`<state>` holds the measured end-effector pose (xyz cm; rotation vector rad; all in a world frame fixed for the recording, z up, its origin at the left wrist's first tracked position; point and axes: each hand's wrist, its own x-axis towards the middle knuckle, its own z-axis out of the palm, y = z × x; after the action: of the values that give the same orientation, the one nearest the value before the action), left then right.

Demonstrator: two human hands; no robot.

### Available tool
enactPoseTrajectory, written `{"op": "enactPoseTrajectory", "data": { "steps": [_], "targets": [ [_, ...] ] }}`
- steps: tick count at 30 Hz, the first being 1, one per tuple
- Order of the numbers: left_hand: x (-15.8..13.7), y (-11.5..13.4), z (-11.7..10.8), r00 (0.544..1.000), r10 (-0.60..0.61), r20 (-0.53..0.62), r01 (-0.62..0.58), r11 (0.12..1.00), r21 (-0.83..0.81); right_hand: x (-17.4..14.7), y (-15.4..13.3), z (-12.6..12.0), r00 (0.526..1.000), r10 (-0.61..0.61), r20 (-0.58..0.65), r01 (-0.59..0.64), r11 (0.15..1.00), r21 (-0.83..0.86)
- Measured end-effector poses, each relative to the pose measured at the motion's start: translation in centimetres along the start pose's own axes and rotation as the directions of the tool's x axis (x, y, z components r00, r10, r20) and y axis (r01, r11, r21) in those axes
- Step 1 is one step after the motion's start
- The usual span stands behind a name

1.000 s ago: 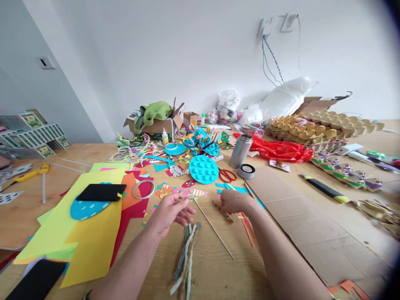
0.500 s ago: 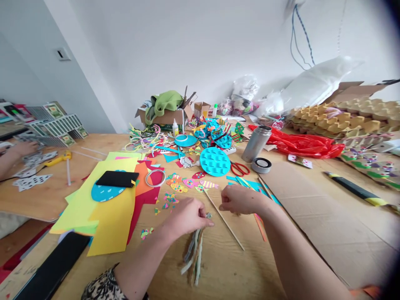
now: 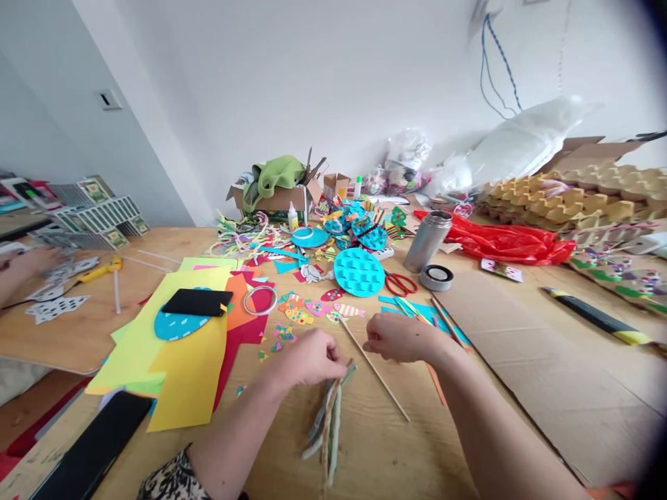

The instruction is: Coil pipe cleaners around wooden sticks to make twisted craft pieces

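Pinched in my left hand [image 3: 313,357] is the top of a bundle of yarn strands [image 3: 331,423] in grey, tan and pale green, hanging down over the wooden table. To its right my right hand [image 3: 399,338] is closed, fingertips together and pointing left; whatever they may hold is hidden. Between the two hands a thin wooden stick [image 3: 376,371] lies aslant on the tabletop. Beyond them are several paper fish [image 3: 316,308] and a round blue bumpy disc [image 3: 358,273]. Small coloured paper scraps [image 3: 284,336] lie by my left hand.
Red-handled scissors [image 3: 401,284], a steel flask [image 3: 428,241] and its lid [image 3: 436,277] stand beyond my right hand. Cardboard [image 3: 542,361] and a utility knife [image 3: 597,316] lie at right. Coloured paper [image 3: 182,382] and a phone [image 3: 96,444] are at left. Another person's hand [image 3: 36,264] is farther left.
The yarn bundle hangs slightly differently, and a pale green end now sticks out right of my left fingertips. My right hand has barely moved. The view has shifted slightly.
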<state>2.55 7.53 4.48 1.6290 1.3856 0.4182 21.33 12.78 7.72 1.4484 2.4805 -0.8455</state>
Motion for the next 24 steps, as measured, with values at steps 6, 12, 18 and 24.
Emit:
{"op": "enactPoseTrajectory", "data": {
  "steps": [6, 12, 18, 24],
  "targets": [
    [-0.1, 1.0, -1.8, 0.999, -0.035, 0.028, 0.043, 0.934, -0.354, -0.8, -1.2, -0.7, 0.986, -0.159, -0.054, 0.167, 0.965, 0.200],
    [-0.3, 1.6, -1.6, 0.999, -0.040, 0.023, 0.046, 0.863, -0.503, -0.6, -2.3, 0.0, 0.944, -0.232, -0.232, 0.294, 0.913, 0.282],
    [-0.2, 1.8, -1.5, 1.000, 0.007, 0.005, -0.003, 0.817, -0.577, -0.3, -2.9, 0.4, 0.891, -0.204, -0.405, 0.282, 0.949, 0.143],
    [-0.3, 1.8, -1.5, 1.000, -0.006, 0.002, 0.006, 0.786, -0.619, -0.6, -3.4, 0.3, 0.851, -0.215, -0.479, 0.268, 0.962, 0.046]
  ]
}}
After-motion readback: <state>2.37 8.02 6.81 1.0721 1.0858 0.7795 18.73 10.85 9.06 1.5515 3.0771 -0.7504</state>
